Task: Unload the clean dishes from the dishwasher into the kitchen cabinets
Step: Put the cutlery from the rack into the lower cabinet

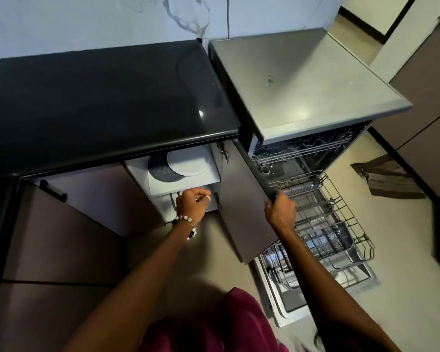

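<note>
Under the black countertop (99,102) a cabinet stands with its brown door (241,199) swung out. On its upper shelf a white plate (188,161) partly overlaps a dark speckled plate (160,171). My left hand (191,203), with a bead bracelet on the wrist, reaches into the lower shelf with curled fingers; what it holds, if anything, is hidden. My right hand (280,209) grips the top edge of the cabinet door. To the right the dishwasher (302,82) is open, with its lower wire rack (341,224) pulled out over the dropped door (315,295).
The dishwasher's upper rack (302,148) sits inside the tub. The open cabinet door stands close against the dishwasher's left side. A brown cloth (384,179) lies on the floor beyond the rack. Shut brown cabinet fronts (61,237) fill the left.
</note>
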